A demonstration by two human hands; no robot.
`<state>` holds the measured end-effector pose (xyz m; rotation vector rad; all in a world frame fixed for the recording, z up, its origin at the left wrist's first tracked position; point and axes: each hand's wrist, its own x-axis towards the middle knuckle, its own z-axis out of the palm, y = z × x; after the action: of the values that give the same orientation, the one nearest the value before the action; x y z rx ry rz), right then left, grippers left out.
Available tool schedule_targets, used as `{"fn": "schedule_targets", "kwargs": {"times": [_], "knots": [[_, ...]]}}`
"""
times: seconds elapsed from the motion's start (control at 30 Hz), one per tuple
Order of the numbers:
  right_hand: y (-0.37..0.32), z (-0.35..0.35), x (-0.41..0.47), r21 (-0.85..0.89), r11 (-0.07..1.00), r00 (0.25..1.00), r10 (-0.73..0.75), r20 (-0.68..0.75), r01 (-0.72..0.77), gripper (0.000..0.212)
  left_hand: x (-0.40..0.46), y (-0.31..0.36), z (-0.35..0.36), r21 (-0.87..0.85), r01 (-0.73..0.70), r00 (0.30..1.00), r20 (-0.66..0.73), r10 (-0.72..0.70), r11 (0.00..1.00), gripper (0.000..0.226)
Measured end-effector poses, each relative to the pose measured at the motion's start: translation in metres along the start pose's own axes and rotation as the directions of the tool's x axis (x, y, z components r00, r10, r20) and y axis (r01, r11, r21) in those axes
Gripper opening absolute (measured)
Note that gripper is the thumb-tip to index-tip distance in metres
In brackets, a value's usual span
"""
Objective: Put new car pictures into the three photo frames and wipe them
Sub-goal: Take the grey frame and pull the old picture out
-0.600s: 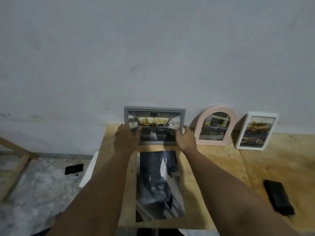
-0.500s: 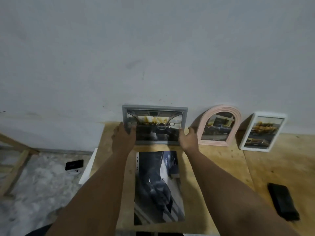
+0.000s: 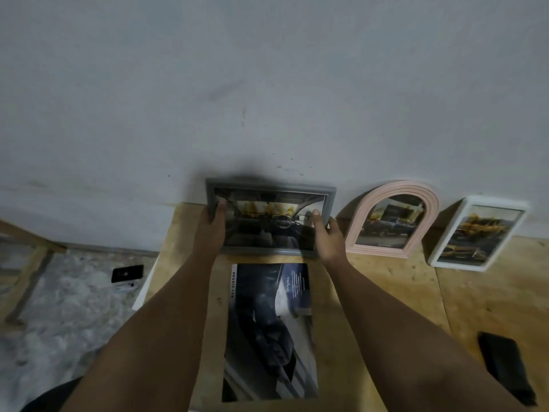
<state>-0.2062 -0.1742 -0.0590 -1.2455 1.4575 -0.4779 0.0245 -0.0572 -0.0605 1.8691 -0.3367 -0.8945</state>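
A grey landscape photo frame with a car-interior picture stands on the wooden table, leaning on the wall. My left hand grips its left edge, thumb on the front. My right hand holds its right edge, thumb on the glass. A pink arched frame and a white frame, each with a yellow-car picture, lean on the wall to the right. A dark car magazine page lies flat between my forearms.
A black cloth lies near the table's right front. Left of the table is a marbled floor with a black phone and a wooden stand. The grey wall rises directly behind the frames.
Both hands slid from the frame's lower corners to its side edges. The grey frame stays upright against the wall. The view tilted slightly.
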Motion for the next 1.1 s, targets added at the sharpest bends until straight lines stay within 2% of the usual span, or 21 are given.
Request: {"fn": "schedule_targets", "kwargs": {"times": [0.17, 0.23, 0.33, 0.43, 0.47, 0.53, 0.57, 0.67, 0.8, 0.83, 0.93, 0.97, 1.0, 1.1], "knots": [[0.006, -0.017, -0.048, 0.068, 0.998, 1.000, 0.017, -0.021, -0.016, 0.092, -0.052, -0.002, -0.007, -0.014, -0.018, 0.999, -0.052, 0.017, 1.000, 0.057], [0.011, -0.033, -0.073, 0.101, 0.995, 0.997, 0.012, -0.076, -0.004, 0.096, -0.080, 0.000, -0.004, -0.010, -0.035, 0.998, -0.059, 0.035, 0.999, 0.056], [0.028, -0.065, -0.104, 0.134, 0.991, 0.981, 0.019, -0.195, 0.007, 0.093, -0.119, -0.005, 0.011, -0.012, -0.068, 0.998, -0.016, 0.068, 0.998, 0.083], [0.044, -0.103, -0.137, 0.170, 0.985, 0.953, 0.092, -0.290, -0.043, 0.091, -0.152, -0.009, 0.034, 0.010, -0.097, 0.992, 0.080, 0.096, 0.995, 0.106], [0.047, -0.117, -0.149, 0.197, 0.979, 0.939, 0.117, -0.324, -0.054, 0.088, -0.168, -0.003, 0.043, 0.001, -0.101, 0.988, 0.119, 0.100, 0.995, 0.103], [0.056, -0.144, -0.168, 0.258, 0.963, 0.914, 0.175, -0.365, -0.082, 0.083, -0.197, 0.006, 0.055, -0.053, -0.088, 0.977, 0.190, 0.096, 0.995, 0.078], [0.062, -0.158, -0.174, 0.296, 0.950, 0.908, 0.206, -0.365, -0.097, 0.083, -0.204, 0.003, 0.063, -0.088, -0.072, 0.970, 0.226, 0.091, 0.994, 0.073], [0.084, -0.195, -0.184, 0.422, 0.898, 0.918, 0.265, -0.294, -0.124, 0.070, -0.222, -0.006, 0.086, -0.134, 0.062, 0.958, 0.287, -0.021, 0.989, 0.101], [0.119, -0.237, -0.170, 0.562, 0.815, 0.927, 0.307, -0.216, -0.139, 0.047, -0.233, -0.027, 0.122, -0.139, 0.181, 0.946, 0.295, -0.133, 0.974, 0.115], [0.127, -0.245, -0.166, 0.578, 0.804, 0.931, 0.305, -0.199, -0.140, 0.039, -0.238, -0.031, 0.129, -0.158, 0.192, 0.949, 0.283, -0.142, 0.969, 0.108], [0.141, -0.266, -0.156, 0.611, 0.776, 0.943, 0.301, -0.143, -0.156, 0.027, -0.258, -0.036, 0.141, -0.234, 0.250, 0.956, 0.215, -0.201, 0.939, 0.056], [0.143, -0.272, -0.153, 0.609, 0.776, 0.946, 0.300, -0.126, -0.165, 0.027, -0.259, -0.042, 0.147, -0.263, 0.264, 0.957, 0.193, -0.217, 0.928, 0.051], [0.146, -0.278, -0.148, 0.600, 0.780, 0.949, 0.297, -0.105, -0.177, 0.027, -0.261, -0.047, 0.150, -0.267, 0.284, 0.953, 0.181, -0.242, 0.921, 0.056], [0.158, -0.289, -0.138, 0.542, 0.806, 0.954, 0.300, -0.028, -0.237, 0.026, -0.246, -0.093, 0.161, -0.227, 0.358, 0.928, 0.195, -0.319, 0.906, 0.098]]}}
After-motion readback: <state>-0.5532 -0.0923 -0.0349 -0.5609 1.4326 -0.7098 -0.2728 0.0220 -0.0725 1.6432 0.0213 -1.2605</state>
